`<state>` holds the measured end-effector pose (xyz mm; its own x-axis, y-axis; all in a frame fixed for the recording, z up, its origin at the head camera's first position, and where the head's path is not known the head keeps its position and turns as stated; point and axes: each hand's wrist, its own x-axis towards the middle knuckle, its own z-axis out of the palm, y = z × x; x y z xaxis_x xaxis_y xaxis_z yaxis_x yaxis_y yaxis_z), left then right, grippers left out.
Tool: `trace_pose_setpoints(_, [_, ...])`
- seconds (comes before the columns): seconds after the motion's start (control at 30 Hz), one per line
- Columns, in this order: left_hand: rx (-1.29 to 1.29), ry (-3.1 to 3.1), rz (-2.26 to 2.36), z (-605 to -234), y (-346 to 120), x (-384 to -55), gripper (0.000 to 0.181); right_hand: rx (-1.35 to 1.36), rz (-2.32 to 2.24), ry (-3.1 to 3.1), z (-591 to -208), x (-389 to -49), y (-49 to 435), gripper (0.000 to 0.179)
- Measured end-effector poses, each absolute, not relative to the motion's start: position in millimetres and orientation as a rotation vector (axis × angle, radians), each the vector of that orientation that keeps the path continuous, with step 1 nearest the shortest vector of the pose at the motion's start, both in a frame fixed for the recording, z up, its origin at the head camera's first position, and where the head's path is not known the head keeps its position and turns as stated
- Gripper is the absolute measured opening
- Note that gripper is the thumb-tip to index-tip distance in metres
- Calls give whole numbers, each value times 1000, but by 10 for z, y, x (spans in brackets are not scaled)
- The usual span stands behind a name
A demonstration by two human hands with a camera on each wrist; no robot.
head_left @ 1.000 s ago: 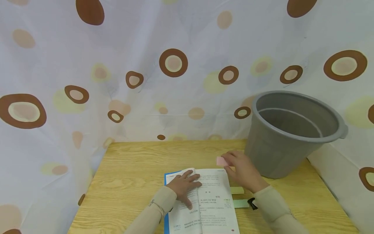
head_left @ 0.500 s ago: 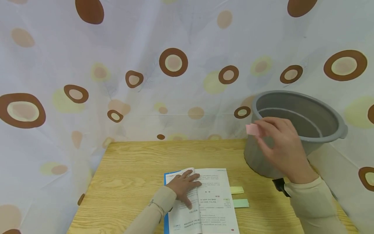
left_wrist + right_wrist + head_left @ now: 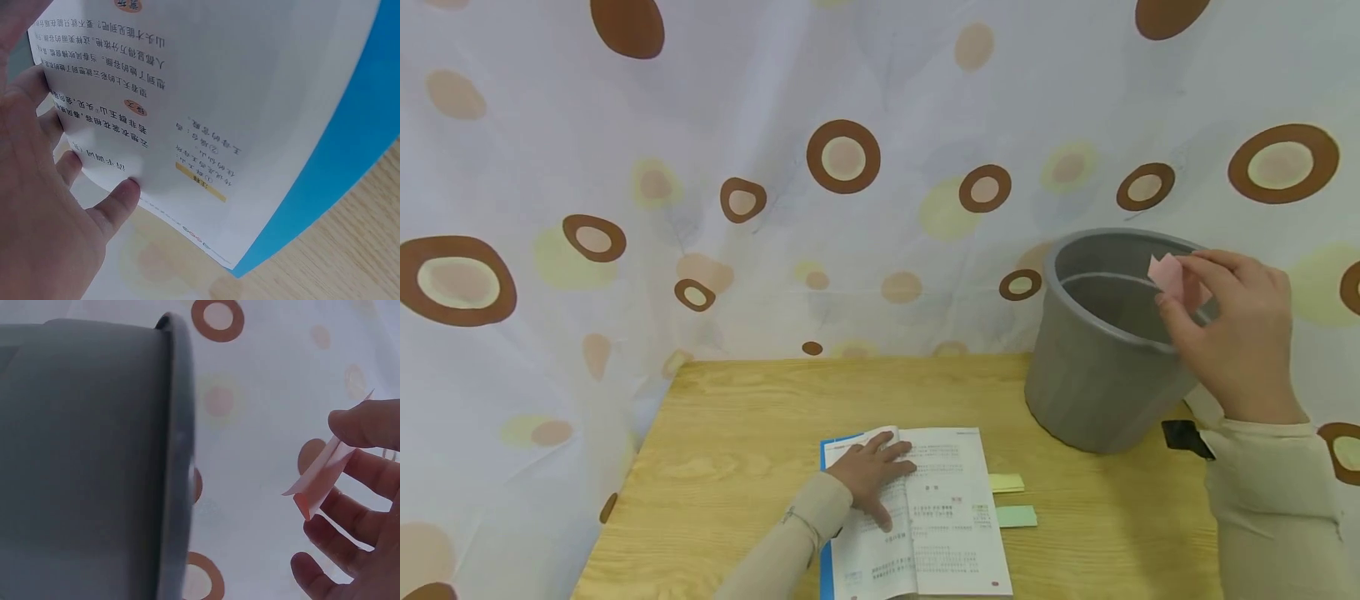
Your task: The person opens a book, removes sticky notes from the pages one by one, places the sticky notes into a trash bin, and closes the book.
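An open book [image 3: 951, 533] with a blue cover lies on the wooden table. My left hand [image 3: 872, 479] rests on its left page with the fingers spread. Yellow [image 3: 1006, 483] and green [image 3: 1017, 517] sticky tabs stick out from the book's right edge. My right hand [image 3: 1243, 333] is raised at the rim of the grey bucket [image 3: 1105, 375]. Between its thumb and fingers it pinches a creased pink sticky note [image 3: 1168, 275]. In the right wrist view the pink note [image 3: 322, 478] looks folded, and the bucket's wall [image 3: 81, 456] fills the left side.
The bucket stands at the table's back right and leans close to the patterned curtain [image 3: 865, 233] behind. Wooden tabletop [image 3: 737, 467] stretches to the left of the book. A black strap [image 3: 1186, 437] shows at the right wrist.
My right hand has moved up and to the right, from the book's top right corner to the bucket's rim, carrying the pink sticky note. My left hand has stayed on the page.
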<state>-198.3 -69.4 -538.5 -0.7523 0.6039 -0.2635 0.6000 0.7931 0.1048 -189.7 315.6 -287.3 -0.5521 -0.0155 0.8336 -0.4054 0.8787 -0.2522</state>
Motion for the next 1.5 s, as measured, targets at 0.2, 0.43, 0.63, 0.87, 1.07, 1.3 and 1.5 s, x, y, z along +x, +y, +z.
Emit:
trace_pose_setpoints(0.2, [912,2706,47,-5386,-697,-2015,100,222,582,-2156,-3013,-2023,3295,33])
trace_pose_setpoints(0.43, [891,2699,101,-5457,-699,-2021,102,196,560,-2196,-3175,-2132,3359,35])
trace_pose_setpoints(0.63, [890,2690,107,-5398,-675,-2014,101,161,553,-2202,-3192,-2124,3384,34])
trace_pose_setpoints(0.87, [876,2681,150,-5408,-679,-1996,99,107,588,-2277,-3188,-2099,3385,36])
trace_pose_setpoints(1.07, [879,2679,120,-5397,-657,-1984,98,73,605,-2298,-3206,-2099,3372,37])
trace_pose_setpoints(1.3, [877,2661,97,-5311,-643,-1961,96,38,587,-2343,-3207,-2085,3363,37])
trace_pose_setpoints(1.5, [877,2652,48,-5275,-645,-1973,97,36,589,-2327,-3209,-2070,3375,36])
